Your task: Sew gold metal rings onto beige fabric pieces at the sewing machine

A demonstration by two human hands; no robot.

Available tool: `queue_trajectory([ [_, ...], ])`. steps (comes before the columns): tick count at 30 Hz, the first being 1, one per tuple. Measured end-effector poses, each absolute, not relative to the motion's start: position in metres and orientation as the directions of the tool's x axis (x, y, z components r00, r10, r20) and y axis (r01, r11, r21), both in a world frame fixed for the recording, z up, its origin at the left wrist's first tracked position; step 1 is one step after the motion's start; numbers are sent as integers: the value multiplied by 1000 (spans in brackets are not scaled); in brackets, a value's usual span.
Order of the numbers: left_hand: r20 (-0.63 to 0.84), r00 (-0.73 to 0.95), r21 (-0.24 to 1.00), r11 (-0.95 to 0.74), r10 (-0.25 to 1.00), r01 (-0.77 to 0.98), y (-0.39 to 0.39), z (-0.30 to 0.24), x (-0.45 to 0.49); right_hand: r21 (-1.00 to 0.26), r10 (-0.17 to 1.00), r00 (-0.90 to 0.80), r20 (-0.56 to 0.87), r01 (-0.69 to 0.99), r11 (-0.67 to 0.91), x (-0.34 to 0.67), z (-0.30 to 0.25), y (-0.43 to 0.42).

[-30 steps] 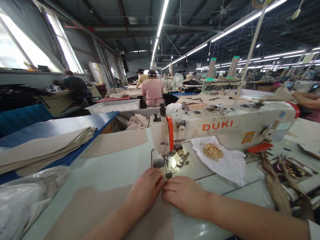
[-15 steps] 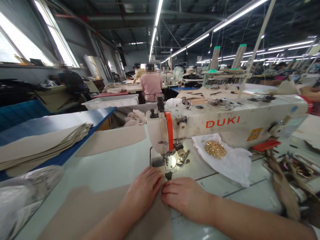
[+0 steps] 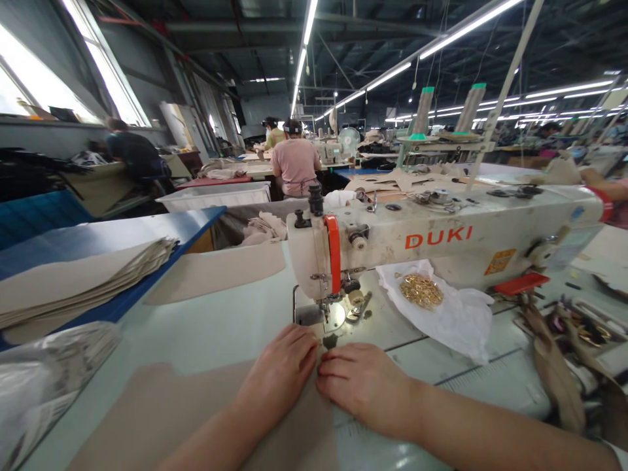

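Note:
My left hand (image 3: 280,379) lies flat on a beige fabric piece (image 3: 161,418) on the sewing table, fingers pointing at the presser foot (image 3: 330,327). My right hand (image 3: 366,386) rests beside it with its fingertips curled onto the fabric's edge, touching the left hand's fingers. Both hands press the fabric down just in front of the needle of the white DUKI sewing machine (image 3: 441,239). The fabric's front edge under the fingertips is hidden.
A stack of beige pieces (image 3: 73,281) lies on a blue table at left. A white cloth with gold rings (image 3: 422,291) sits under the machine arm. Straps and hardware (image 3: 564,340) clutter the right. A plastic bag (image 3: 44,379) lies at near left. Other people work at tables beyond.
The hands stay pressed on the fabric in front of the needle; only the camera view has shifted slightly.

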State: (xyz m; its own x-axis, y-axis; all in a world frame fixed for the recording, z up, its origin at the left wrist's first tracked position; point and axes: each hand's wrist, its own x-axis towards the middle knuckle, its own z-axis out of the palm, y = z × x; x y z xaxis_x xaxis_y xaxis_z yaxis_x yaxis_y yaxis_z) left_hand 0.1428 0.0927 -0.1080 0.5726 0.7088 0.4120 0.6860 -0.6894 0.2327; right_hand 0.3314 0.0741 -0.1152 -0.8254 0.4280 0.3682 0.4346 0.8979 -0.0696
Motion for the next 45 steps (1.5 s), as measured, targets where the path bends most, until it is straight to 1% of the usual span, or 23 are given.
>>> queue_trajectory([
  [4, 394, 556, 265, -670, 732, 694, 93, -109, 142, -65, 487, -793, 365, 500, 864, 330, -113, 78],
  [7, 367, 557, 291, -660, 745, 692, 91, -108, 141, -50, 494, -787, 369, 514, 856, 327, -112, 83],
  [15, 343, 565, 356, -661, 750, 661, 85, -104, 138, -11, 458, -817, 351, 486, 874, 326, -111, 85],
  [19, 348, 565, 376, -663, 748, 647, 83, -102, 138, 46, 426, -828, 365, 473, 880, 326, -108, 85],
  [23, 341, 555, 385, -652, 758, 653, 82, -100, 139, 107, 384, -858, 341, 441, 891, 326, -105, 87],
  [27, 334, 539, 388, -634, 773, 669, 80, -100, 140, 138, 362, -868, 340, 426, 894, 326, -107, 88],
  [33, 321, 539, 376, -627, 779, 682, 82, -99, 144, 119, 379, -853, 359, 444, 888, 329, -108, 90],
  [40, 348, 560, 338, -658, 752, 673, 102, -101, 152, 43, 477, -827, 299, 511, 859, 335, -110, 101],
  [45, 384, 561, 329, -676, 733, 659, 113, -104, 153, 13, 512, -812, 280, 537, 844, 336, -111, 109],
])
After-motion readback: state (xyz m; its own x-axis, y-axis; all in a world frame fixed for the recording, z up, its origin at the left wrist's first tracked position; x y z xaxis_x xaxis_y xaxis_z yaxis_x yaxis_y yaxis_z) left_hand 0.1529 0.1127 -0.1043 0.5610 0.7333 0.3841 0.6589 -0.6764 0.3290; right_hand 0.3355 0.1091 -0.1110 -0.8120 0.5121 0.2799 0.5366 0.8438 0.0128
